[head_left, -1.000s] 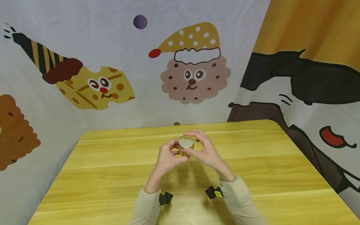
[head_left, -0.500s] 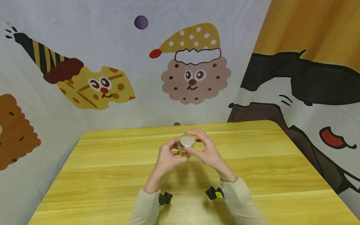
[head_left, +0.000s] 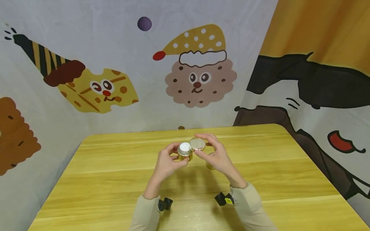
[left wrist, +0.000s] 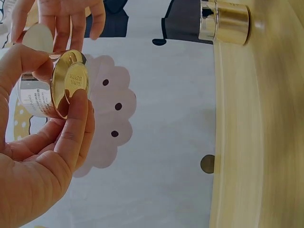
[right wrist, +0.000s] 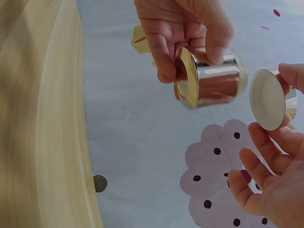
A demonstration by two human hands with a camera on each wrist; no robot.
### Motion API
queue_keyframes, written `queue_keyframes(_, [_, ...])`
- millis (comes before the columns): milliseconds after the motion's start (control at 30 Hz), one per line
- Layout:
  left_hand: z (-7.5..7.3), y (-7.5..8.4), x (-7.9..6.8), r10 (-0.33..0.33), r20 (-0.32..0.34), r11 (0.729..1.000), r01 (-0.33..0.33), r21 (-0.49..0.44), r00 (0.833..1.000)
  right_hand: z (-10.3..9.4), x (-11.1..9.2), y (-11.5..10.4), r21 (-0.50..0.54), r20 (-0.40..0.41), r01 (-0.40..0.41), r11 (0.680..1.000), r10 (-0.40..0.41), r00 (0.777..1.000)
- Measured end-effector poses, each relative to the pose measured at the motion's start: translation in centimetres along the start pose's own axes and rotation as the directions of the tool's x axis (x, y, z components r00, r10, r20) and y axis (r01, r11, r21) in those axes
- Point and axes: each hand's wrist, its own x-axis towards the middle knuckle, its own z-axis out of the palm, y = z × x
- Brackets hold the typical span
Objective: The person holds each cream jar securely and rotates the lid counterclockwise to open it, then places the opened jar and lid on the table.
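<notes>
Here a wooden table [head_left: 115,179] spreads beneath the left hand [head_left: 167,163] and right hand [head_left: 216,158]. The left grips an uncapped gold jar [head_left: 185,155] in midair; another gold container [left wrist: 232,23] stands on the table; the right pinches a lid [head_left: 198,144] just beside the jar.

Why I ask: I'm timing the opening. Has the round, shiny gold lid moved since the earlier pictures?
Yes, rightward: in the head view, the lid now sits farther right against the fixed pink, scalloped cookie print.

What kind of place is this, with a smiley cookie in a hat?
Maybe a small indoor filming corner: a cartoon-printed backdrop rises behind a wood-grain table, with black wrist cameras in view.
</notes>
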Motion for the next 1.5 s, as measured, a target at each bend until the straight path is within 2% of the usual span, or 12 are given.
queue_keyframes(333, [-1.2, -0.6, -0.2, -0.026, -0.041, 0.999, 0.027, 0.036, 0.999, -0.9, -0.5, 0.5, -0.026, -0.031, -0.027, 0.999, 0.026, 0.999])
queue_keyframes(900, [-3.5, -1.8, -1.0, -0.073, -0.071, 0.992, 0.079, 0.095, 0.995, -3.3, -2.3, 2.3, -0.015, -0.075, -0.001, 1.0, -0.001, 0.997])
queue_keyframes(1100, [-4.5, -2.5, -1.3, -0.086, -0.081, 0.988, 0.096, 0.123, 0.993, -4.5, -3.1, 3.0, -0.057, -0.093, -0.04, 0.998, 0.034, 0.995])
queue_keyframes(1500, [-5.5, -3.0, -1.2, -0.088, -0.092, 0.975, 0.104, 0.194, 0.992, -6.3, -4.5, 4.2, -0.09, -0.173, -0.056, 0.994, 0.04, 0.984])
